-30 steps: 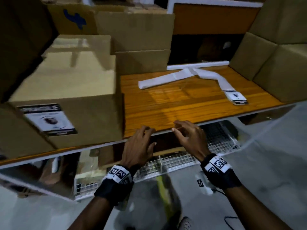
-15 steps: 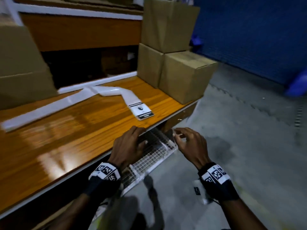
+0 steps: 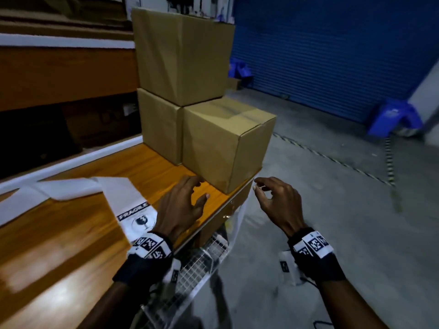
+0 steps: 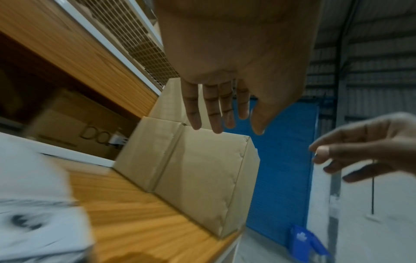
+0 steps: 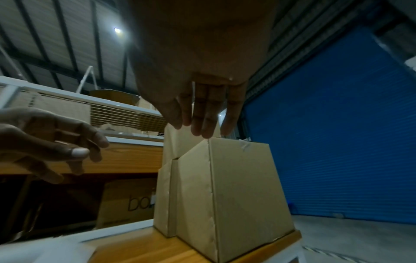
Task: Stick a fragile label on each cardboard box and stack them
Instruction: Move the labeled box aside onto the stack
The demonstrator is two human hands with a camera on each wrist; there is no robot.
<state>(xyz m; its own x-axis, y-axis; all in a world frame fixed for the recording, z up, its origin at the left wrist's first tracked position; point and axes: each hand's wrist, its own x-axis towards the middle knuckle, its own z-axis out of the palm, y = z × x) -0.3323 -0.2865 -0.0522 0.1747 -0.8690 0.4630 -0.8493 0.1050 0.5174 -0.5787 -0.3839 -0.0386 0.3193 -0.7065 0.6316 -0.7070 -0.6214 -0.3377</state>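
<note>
Three plain cardboard boxes stand at the right end of the wooden table (image 3: 71, 233): a near box (image 3: 225, 143) at the corner, one behind it (image 3: 159, 124), and a third (image 3: 180, 55) stacked on top. A white strip of fragile labels (image 3: 133, 210) lies on the tabletop. My left hand (image 3: 187, 198) hovers open over the table just left of the near box (image 4: 202, 186). Off the table's edge, my right hand (image 3: 268, 193) is open just right of that box (image 5: 236, 186), fingers loosely spread. Neither hand holds anything.
A wire mesh basket (image 3: 197, 264) hangs under the table's front edge. A blue roller shutter (image 3: 332, 55) closes the back; grey concrete floor (image 3: 332, 186) lies to the right, with a blue object (image 3: 394, 119) by the wall. Shelving with more cartons (image 3: 95, 124) stands behind the table.
The view swung right from the labelled box at the left to the unlabelled boxes at the right end. Both hands travelled along the table edge and now flank the near box.
</note>
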